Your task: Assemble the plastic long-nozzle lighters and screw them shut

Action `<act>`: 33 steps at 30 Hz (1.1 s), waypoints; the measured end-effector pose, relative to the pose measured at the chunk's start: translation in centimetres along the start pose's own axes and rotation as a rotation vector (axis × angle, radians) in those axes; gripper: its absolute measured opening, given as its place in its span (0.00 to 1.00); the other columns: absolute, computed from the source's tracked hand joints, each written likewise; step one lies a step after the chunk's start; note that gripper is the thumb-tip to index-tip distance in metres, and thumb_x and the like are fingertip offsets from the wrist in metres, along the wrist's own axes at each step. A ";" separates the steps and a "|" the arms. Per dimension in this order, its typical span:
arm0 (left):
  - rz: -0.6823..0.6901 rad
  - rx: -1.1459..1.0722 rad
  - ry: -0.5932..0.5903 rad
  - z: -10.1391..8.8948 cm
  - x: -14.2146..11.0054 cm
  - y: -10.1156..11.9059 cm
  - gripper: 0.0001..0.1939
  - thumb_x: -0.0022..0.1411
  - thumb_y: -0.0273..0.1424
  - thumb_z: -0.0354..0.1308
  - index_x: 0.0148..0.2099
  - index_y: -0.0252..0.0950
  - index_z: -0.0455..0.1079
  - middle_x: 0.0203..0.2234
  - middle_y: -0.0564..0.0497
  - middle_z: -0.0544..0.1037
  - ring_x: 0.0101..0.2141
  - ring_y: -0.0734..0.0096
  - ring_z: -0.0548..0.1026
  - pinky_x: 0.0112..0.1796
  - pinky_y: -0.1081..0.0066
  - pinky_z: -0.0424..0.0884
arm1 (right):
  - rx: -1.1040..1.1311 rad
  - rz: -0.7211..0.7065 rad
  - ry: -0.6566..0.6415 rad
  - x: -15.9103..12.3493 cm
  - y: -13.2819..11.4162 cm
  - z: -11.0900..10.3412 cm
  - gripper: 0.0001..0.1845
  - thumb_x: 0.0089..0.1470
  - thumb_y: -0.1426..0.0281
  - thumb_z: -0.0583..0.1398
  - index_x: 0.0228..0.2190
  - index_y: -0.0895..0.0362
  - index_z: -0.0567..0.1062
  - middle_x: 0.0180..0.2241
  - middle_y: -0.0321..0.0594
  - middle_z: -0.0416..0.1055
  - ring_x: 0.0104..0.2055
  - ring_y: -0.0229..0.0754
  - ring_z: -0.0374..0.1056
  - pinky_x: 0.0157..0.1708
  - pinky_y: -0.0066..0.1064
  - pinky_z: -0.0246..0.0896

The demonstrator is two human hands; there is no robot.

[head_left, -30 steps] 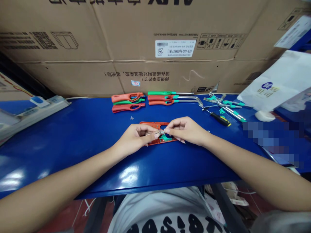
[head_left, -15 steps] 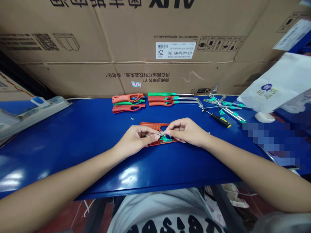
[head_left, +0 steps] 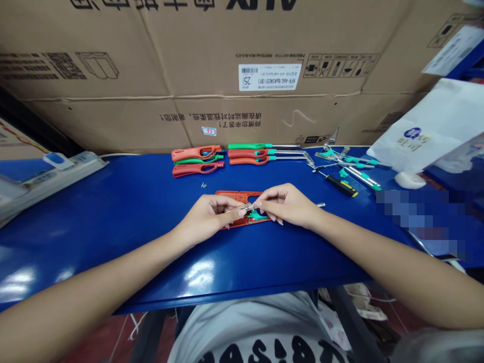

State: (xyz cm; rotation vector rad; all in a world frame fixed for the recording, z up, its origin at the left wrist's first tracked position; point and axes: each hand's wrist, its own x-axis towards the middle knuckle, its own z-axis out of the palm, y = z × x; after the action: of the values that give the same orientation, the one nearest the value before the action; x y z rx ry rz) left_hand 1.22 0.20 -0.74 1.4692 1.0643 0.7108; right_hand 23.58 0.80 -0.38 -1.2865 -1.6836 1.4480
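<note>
Clear part (head_left: pixel 248 207) is held over open orange shell (head_left: pixel 235 195), pinched in closed grip of left hand (head_left: pixel 206 216), its tip pinched by right hand (head_left: pixel 289 204); green piece (head_left: pixel 258 216) already laid in shell, shell left uncovered, work judged unfinished.

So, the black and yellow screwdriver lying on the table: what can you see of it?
The screwdriver has a black, plastic-looking handle with yellow near its end and a thin, metal-looking shaft. It lies on the glossy blue table beyond the right hand, shaft pointing away leftward. No hand touches it; its tip is unclear.
</note>
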 end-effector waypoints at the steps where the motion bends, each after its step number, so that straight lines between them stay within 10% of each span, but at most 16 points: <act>1: 0.005 0.007 -0.004 0.0 0.0 0.0 0.17 0.53 0.40 0.72 0.41 0.34 0.83 0.26 0.48 0.82 0.22 0.76 0.71 0.23 0.77 0.66 | -0.007 0.009 0.004 0.0 -0.1 0.0 0.13 0.54 0.62 0.64 0.27 0.60 0.78 0.14 0.29 0.66 0.14 0.30 0.59 0.15 0.24 0.56; 33: 0.012 -0.008 0.003 -0.1 -0.1 -0.2 0.16 0.53 0.39 0.73 0.41 0.34 0.83 0.29 0.47 0.84 0.24 0.74 0.73 0.23 0.77 0.66 | -0.088 -0.147 0.011 -0.1 0.6 -0.2 0.13 0.52 0.61 0.65 0.31 0.60 0.79 0.29 0.40 0.76 0.28 0.37 0.67 0.31 0.31 0.60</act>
State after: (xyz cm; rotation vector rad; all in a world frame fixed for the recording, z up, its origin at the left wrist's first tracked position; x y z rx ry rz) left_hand 1.08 0.13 -0.89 1.4693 1.0550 0.7254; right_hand 23.99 0.81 -0.88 -1.1868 -1.8126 1.2918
